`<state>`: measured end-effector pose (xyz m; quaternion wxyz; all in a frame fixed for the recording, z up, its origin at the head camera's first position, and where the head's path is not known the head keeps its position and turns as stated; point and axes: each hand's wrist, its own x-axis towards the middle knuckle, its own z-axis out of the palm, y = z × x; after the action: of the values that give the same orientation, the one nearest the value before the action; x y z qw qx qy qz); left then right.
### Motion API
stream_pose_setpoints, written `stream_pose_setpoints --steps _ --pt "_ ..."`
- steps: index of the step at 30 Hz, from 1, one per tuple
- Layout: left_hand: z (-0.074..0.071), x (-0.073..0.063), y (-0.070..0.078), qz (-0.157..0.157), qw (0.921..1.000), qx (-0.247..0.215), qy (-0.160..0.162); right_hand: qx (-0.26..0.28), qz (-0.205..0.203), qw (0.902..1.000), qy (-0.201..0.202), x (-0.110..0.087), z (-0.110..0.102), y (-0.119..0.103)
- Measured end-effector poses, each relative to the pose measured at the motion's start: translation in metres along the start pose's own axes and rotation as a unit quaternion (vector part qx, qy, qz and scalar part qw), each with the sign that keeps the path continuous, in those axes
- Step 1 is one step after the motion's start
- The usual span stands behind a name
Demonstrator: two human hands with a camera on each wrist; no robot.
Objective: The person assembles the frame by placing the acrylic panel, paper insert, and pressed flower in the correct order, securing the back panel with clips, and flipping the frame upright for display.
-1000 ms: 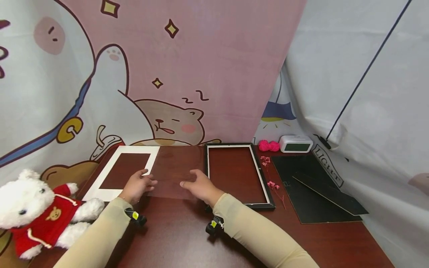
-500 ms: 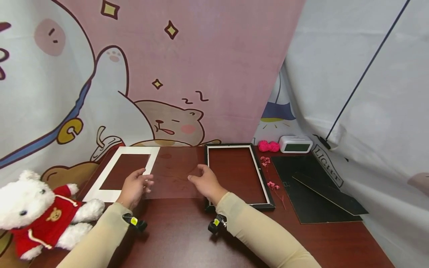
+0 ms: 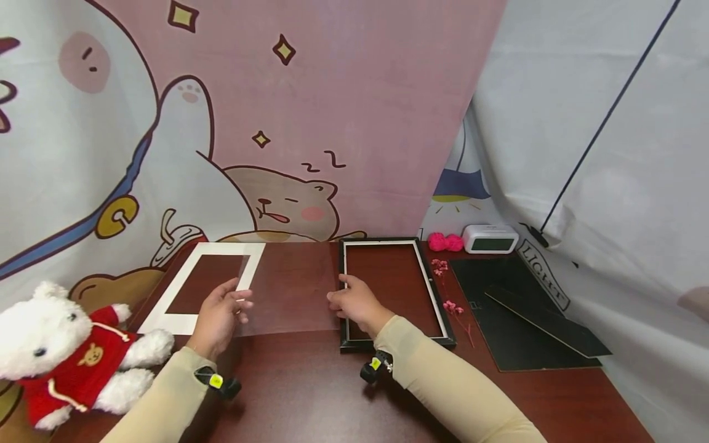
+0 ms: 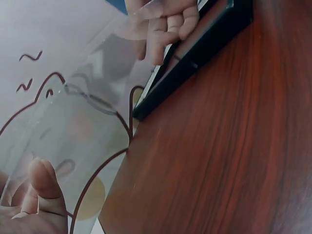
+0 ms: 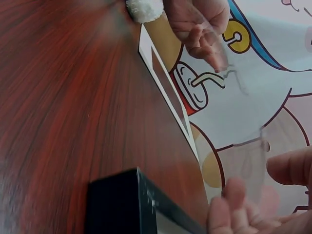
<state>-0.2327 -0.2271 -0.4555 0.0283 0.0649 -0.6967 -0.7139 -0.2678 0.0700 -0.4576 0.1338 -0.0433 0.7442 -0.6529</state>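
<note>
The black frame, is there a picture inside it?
No, the brown table shows through the opening of the black frame.

The right sleeve (image 3: 451, 381) is long, plain, pale beige and creased; left of it, the left sleeve (image 3: 157, 400) matches. The left hand (image 3: 218, 317) and right hand (image 3: 359, 303) are bare. At the right sleeve's cuff (image 3: 388, 337) sits a rounded black camera (image 3: 368, 373) with a yellow patch (image 3: 375, 363) and silvery bit (image 3: 388, 367); well left of that sleeve, a second camera (image 3: 230, 389) has another patch (image 3: 216, 381), also yellow.
</note>
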Motion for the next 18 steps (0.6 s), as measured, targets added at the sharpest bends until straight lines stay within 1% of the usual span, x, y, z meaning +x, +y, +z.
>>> stream_pose_setpoints --steps 5,9,13,18 --pt "0.013 -0.006 0.002 0.001 1.0000 -0.004 -0.008 -0.007 -0.019 0.9998 0.001 -0.004 -0.012 0.002" --pt "0.022 -0.006 -0.001 0.009 0.9995 0.024 -0.020 -0.016 -0.016 0.9997 0.005 -0.008 -0.024 0.006" --pt "0.027 -0.005 -0.005 0.015 0.9967 0.063 -0.049 -0.028 -0.006 0.9996 0.006 -0.013 -0.037 0.008" --pt "0.034 -0.002 -0.012 0.031 0.9885 0.112 -0.097 -0.041 -0.004 0.9991 0.011 -0.017 -0.056 0.010"
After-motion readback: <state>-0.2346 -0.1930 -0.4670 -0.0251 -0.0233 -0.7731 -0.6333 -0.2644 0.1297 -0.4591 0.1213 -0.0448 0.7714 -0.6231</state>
